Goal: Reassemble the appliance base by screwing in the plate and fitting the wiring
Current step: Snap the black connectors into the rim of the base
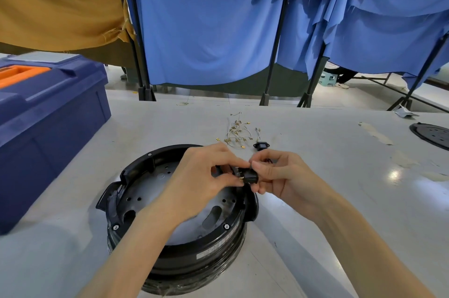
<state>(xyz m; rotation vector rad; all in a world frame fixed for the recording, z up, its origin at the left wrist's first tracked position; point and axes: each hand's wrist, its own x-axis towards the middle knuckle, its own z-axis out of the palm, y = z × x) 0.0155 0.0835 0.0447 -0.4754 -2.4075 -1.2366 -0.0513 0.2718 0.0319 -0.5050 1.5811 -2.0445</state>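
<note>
Where hands point(206, 171) point(279, 173) pinch it, the black connector point(249, 177) is half-hidden.

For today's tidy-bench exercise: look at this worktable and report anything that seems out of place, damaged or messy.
The short wires lie in a tangled heap beyond the appliance base, not yet fitted. Right of them the table bears what look like torn tape scraps. Nothing looks spilled or broken.

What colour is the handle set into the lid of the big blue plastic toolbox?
The handle is orange; head view.
</note>
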